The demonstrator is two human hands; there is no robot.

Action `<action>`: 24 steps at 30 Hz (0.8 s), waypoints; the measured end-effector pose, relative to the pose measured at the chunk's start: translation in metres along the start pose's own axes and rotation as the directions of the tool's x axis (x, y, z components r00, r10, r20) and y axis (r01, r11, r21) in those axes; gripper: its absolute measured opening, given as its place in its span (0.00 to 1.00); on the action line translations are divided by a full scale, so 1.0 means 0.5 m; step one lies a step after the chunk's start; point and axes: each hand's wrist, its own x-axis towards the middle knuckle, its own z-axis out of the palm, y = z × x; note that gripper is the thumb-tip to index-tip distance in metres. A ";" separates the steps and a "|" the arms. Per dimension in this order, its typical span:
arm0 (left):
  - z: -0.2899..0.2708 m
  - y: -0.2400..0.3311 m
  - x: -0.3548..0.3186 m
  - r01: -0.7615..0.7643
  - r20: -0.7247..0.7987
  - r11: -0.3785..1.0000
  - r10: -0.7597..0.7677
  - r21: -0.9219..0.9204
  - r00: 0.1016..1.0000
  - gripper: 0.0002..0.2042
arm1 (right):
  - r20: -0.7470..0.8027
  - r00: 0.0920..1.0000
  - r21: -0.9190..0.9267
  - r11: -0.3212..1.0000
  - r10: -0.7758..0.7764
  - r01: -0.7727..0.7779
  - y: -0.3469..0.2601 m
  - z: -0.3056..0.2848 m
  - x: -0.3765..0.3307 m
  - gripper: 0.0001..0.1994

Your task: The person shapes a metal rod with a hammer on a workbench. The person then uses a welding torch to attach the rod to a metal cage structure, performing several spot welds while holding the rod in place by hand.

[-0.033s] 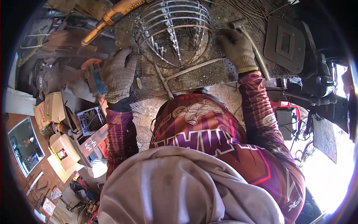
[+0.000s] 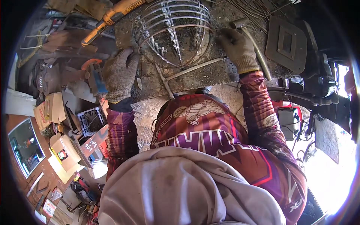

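Metal cage (image 2: pixel 173 32) parked between two gloved hands

Watching remotely, I've got it on the grimy bench (image 2: pixel 202 80), left hand (image 2: pixel 120 75) at one side, right hand (image 2: pixel 236 48) at the other. Both look loosely curled; honestly can't tell if either's pinching anything. Hammer's (image 2: pixel 257 54) just beside the right.

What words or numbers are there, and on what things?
I won't copy them out:
Maroon-and-purple patterned shirt: big outlined letters.
Long orange-and-black tool: dark letters.
Upper brown cardboard box: reddish print.
Flat reddish-brown board: lettering.
White-and-red packet: too small to read.
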 end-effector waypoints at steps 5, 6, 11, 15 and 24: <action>0.007 0.036 0.012 -0.081 0.013 0.980 0.080 0.184 0.997 0.14 | -0.036 0.959 -0.248 0.932 -0.281 0.264 -0.031 0.014 0.007 0.20; 0.009 0.036 0.015 -0.082 0.012 0.978 0.081 0.189 0.997 0.14 | -0.038 0.958 -0.243 0.933 -0.283 0.266 -0.031 0.017 0.010 0.20; 0.020 0.029 0.015 -0.130 -0.041 0.977 0.139 0.171 0.989 0.14 | 0.007 0.981 -0.328 0.926 -0.196 0.188 -0.025 0.023 0.011 0.20; 0.024 0.032 0.013 -0.037 -0.019 0.982 0.041 0.184 0.999 0.15 | -0.018 0.977 -0.318 0.928 -0.211 0.195 -0.026 0.034 0.005 0.19; -0.006 -0.012 0.020 -0.041 0.177 0.995 0.023 0.095 0.984 0.12 | 0.042 0.980 -0.320 0.926 -0.196 0.199 -0.024 0.021 0.004 0.18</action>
